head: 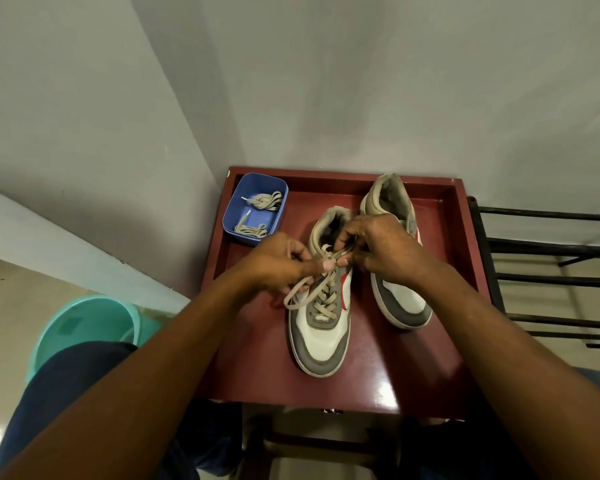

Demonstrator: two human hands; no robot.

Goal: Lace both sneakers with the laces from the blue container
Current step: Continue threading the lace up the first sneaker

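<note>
Head view: near sneaker (321, 344) laced almost fully, left hand (278, 263) and right hand (378, 247) pinching lace ends (302, 289); second sneaker (402, 299) seemingly unlaced, spare laces (264, 202) in blue container (243, 188)

Behind right hand (378, 249): far sneaker (404, 301) midsection

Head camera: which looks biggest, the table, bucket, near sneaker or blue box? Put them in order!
1. table
2. bucket and near sneaker: too alike to rank, and a leg hides part of the bucket
3. blue box
</note>
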